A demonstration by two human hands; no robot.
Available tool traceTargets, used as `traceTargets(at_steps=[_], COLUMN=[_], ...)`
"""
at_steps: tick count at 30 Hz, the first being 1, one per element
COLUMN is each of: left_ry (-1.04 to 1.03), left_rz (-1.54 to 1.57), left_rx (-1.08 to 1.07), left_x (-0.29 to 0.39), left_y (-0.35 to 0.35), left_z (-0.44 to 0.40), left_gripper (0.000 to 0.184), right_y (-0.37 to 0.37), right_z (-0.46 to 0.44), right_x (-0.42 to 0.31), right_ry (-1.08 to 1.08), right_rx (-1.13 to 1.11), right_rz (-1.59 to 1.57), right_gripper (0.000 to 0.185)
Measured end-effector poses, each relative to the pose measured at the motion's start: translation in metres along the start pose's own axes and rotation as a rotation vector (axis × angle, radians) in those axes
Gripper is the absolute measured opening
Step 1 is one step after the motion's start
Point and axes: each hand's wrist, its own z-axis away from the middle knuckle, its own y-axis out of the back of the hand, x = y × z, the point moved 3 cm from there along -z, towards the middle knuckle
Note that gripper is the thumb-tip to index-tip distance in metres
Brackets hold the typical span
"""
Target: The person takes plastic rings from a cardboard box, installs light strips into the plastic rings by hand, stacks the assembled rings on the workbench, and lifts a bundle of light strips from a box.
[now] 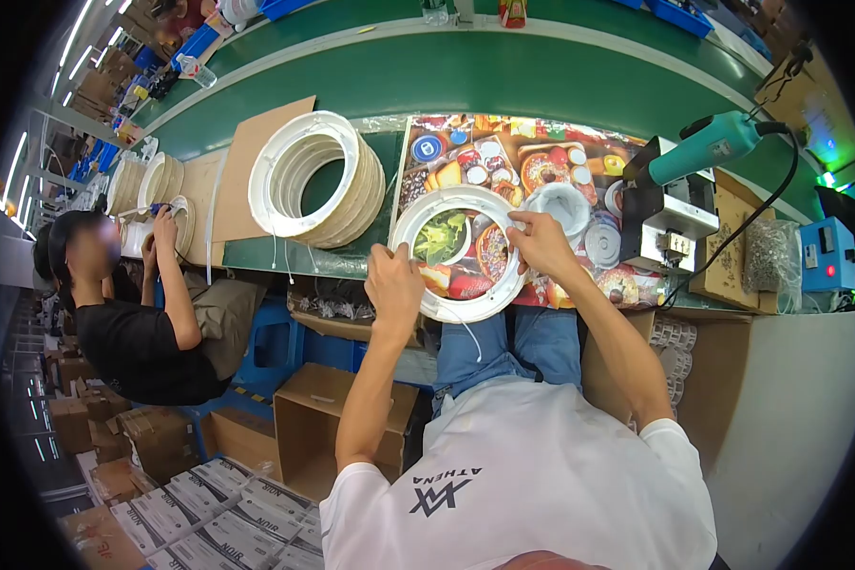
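Observation:
A white ring-shaped part lies over the near edge of a food-patterned mat, a thin white wire hanging from it. My left hand grips the ring's left rim with bent fingers. On the right rim, my right hand has its fingers closed around the edge. Through the ring's opening the mat's print shows. Left of the mat stands a stack of similar white rings, with wires dangling. To the right a teal power tool rests in a black and silver fixture.
A co-worker sits at the left, near more ring stacks. Cardboard lies behind the large stack. A blue box with a red light and a bag of small parts stand at the right. Open cartons are below the bench.

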Motion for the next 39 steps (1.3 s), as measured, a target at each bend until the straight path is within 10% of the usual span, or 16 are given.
traceTargets(at_steps=[10, 27, 39], left_ry=[-0.168, -0.280, -0.247], left_rz=[0.332, 0.223, 0.242], left_rx=[-0.107, -0.194, -0.211], left_x=[-0.033, -0.033, -0.038], left_y=[0.003, -0.006, -0.009], left_z=[0.003, 0.001, 0.005], left_gripper=[0.052, 0.046, 0.047], right_y=[-0.006, -0.023, -0.045], right_z=[0.004, -0.002, 0.004], right_x=[-0.005, 0.007, 0.008], right_ry=[0.069, 0.434, 0.301], right_rx=[0.057, 0.264, 0.276], right_rz=[0.086, 0.497, 0.860], right_gripper=[0.039, 0.023, 0.012])
